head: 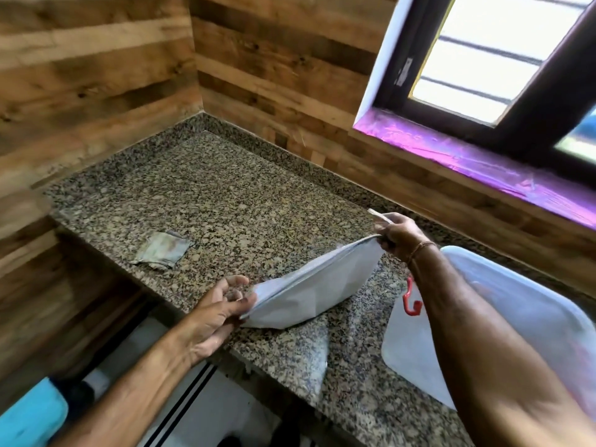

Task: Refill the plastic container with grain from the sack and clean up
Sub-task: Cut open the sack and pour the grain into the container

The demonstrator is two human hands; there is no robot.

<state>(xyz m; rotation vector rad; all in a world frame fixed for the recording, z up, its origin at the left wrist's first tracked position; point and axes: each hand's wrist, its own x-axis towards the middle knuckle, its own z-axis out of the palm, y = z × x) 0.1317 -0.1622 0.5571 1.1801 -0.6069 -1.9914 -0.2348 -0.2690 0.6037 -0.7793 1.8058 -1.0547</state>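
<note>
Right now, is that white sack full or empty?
Looks empty: the sack is flat and creased, with no bulge, stretched between the left hand and the right hand.

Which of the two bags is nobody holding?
The small crumpled packet, lying alone on the granite counter; the white sack is held between the left hand and right hand.
</note>
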